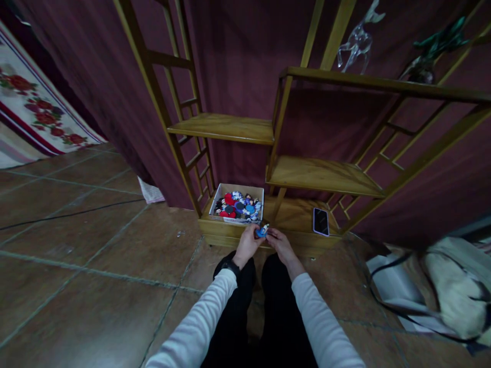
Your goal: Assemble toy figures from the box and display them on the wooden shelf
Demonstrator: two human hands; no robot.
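Observation:
A small blue and white figurine is held up just in front of a cardboard box. My left hand pinches it from the left side, with a dark watch on that wrist. From the other side, the bent fingers of my right hand close on its right edge. Behind my hands, the white-edged box sits on the lowest shelf. Inside it lie several small figurines in red, blue, black and white, heaped together. Fine detail of the held figurine is too small to make out.
A phone lies on the low shelf to the right. Wooden shelves rise above the box. Higher up stands a glass deer figure. On the floor at right are bags; a black cable runs across the left tiles.

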